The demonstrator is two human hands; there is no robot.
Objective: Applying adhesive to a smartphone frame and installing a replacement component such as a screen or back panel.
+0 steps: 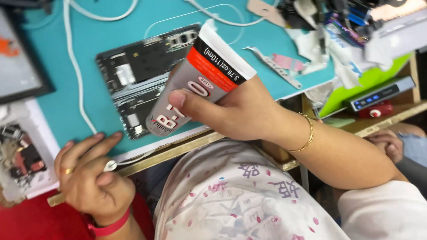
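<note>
My right hand [238,111] grips a grey glue tube [195,84] with a red and black band, held slanted over an opened phone [138,75] whose dark insides face up on the teal work mat [80,106]. The tube's nozzle end points down toward the phone's lower edge. My left hand [91,173] rests at the table's front edge, fingers on the mat, thumb pinching a small white object, a ring on one finger and a red band at the wrist.
A white cable [73,62] runs across the mat. Metal tweezers [273,66] and crumpled wipes lie at the back right amid tool clutter. A dark screen panel [20,58] sits at left. Another person's hand [389,144] shows at right.
</note>
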